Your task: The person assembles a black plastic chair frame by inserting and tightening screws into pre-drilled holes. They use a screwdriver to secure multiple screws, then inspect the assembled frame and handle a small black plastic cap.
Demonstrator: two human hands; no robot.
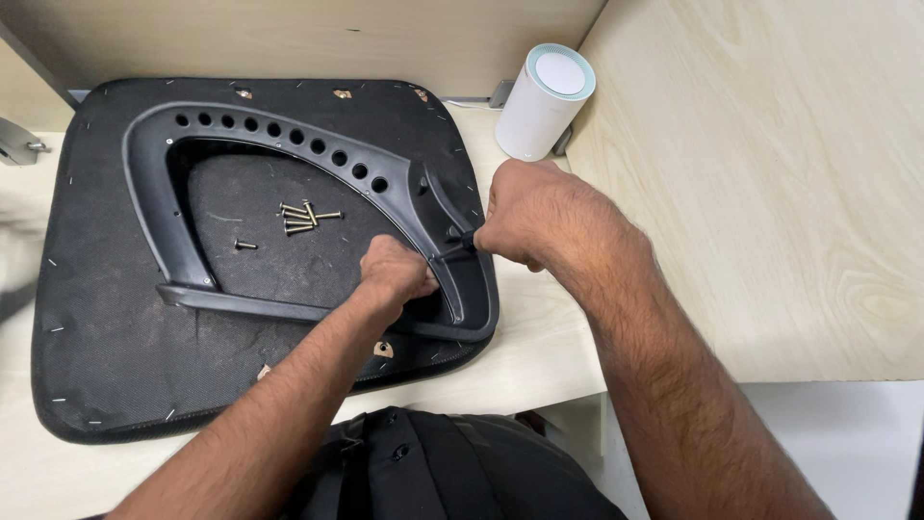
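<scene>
Black fabric-covered seat base lies underside up on pale wood desk, filling the left and centre of view. On it sits a black plastic armrest frame, curved, w/ a row of round holes along its top arc from approx 10 to 1 o'clock. Left hand at centre, fingers curled tight in a fist round the frame's lower right bar, thumb side up. Right hand just at 2 o'clock from the left one, fingers closed round a small dark tool whose tip meets the frame's right upright; what kind of tool, can't tell, mostly hidden in the fist. Hands near, not touching. Loose screws bunched on the fabric inside the frame opening, at 10 o'clock from left hand; one lone screw further left, at 9 o'clock. White cylindrical device w/ pale teal top rim stands upright at 12 o'clock from right hand, off the seat's top right corner. Black bag at 6 o'clock, bottom edge, between the forearms.
</scene>
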